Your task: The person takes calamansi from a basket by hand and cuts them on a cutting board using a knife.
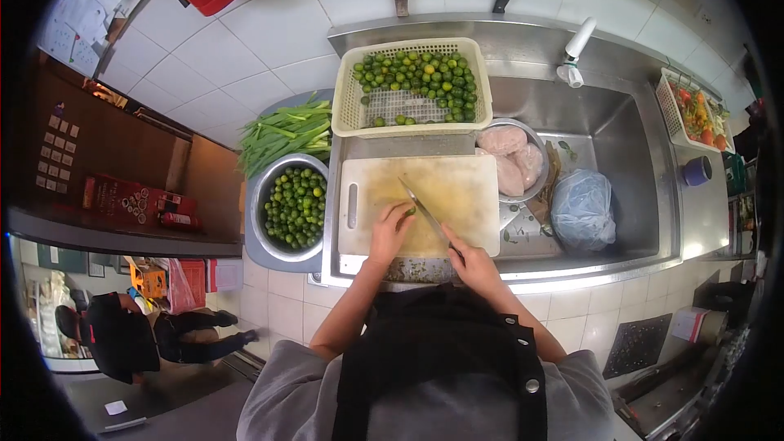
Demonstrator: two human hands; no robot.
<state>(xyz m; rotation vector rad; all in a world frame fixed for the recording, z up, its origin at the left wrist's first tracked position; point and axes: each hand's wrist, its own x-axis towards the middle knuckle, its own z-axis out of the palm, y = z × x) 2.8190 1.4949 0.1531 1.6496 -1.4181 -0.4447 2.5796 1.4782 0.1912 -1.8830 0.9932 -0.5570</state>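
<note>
My right hand (475, 266) grips the handle of a kitchen knife (426, 214), whose blade points up and to the left across the white cutting board (482, 196). Close to the blade's left side, my left hand (392, 233) has its fingers pinched on a small green lime (411, 211), mostly covered by the fingertips. Yellowish wet stains mark the board. Beyond it, a cream plastic basket (346, 114) holds many limes, with part of its slotted floor showing. A metal bowl (258, 224) full of limes stands to the left of the board.
Green leafy stalks (286, 132) lie behind the bowl. In the sink (625, 114) on the right are a bowl of raw pale meat (508, 155) and a tied plastic bag (583, 208), below a faucet (576, 53). Another person (122, 335) is at lower left.
</note>
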